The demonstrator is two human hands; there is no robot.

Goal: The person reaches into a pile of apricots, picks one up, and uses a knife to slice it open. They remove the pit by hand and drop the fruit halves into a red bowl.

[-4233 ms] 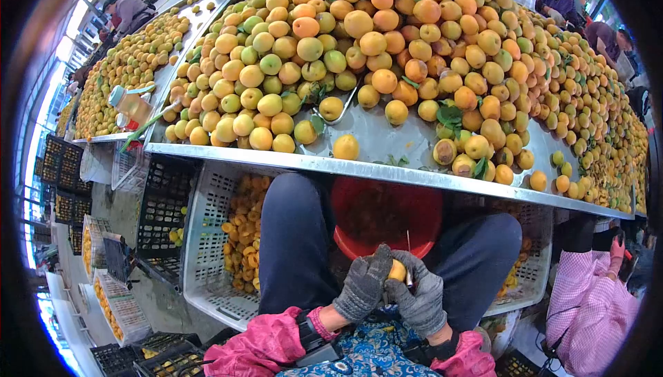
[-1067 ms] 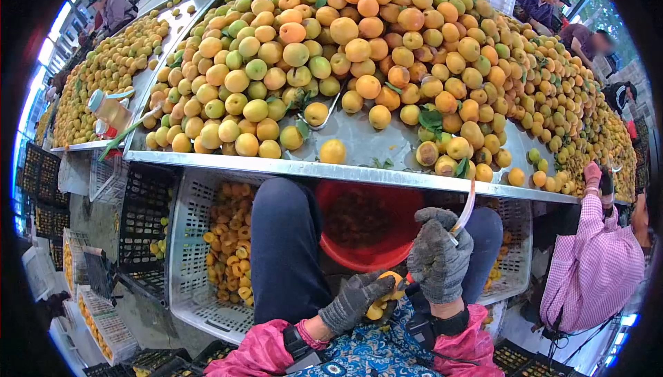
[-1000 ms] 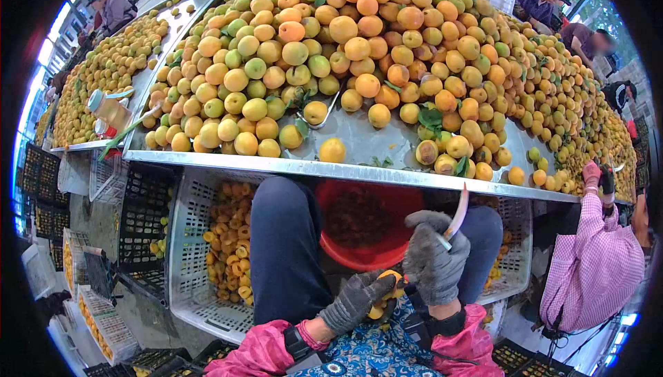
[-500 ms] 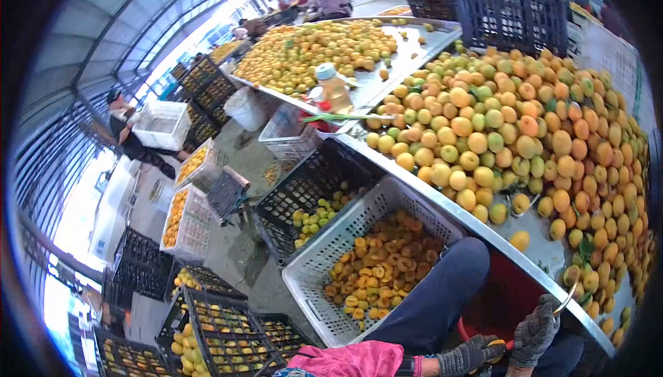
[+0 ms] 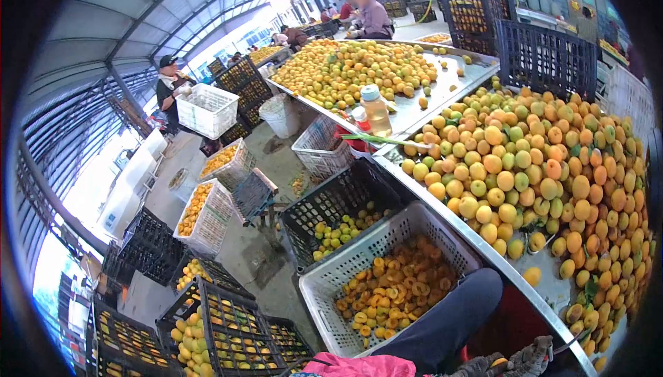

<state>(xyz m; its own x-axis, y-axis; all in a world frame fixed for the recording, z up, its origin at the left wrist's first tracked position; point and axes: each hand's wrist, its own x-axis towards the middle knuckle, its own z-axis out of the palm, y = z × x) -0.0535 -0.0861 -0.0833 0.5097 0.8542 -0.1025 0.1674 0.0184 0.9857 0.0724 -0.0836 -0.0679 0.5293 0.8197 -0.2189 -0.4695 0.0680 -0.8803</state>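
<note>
At the bottom edge, my left hand, in a dark grey glove below a pink sleeve, is closed on a small yellow-orange fruit. My right hand, also gloved, is beside it, its fingers wrapped round a thin curved metal tool near the table edge. Both hands are partly cut off by the frame. Behind them a red bucket shows between my knee and the metal table, which bears a large heap of whole apricots.
A white crate of halved fruit stands left of my knee, beside a black crate with greenish fruit. A jar stands on the farther table. At left, a person holds a white crate; another person sits behind the farther table.
The view has tilted upward and turned left, so things sit lower and farther right. Both my hands are lower in the frame. The person at left is now upright in view with the white crate.
</note>
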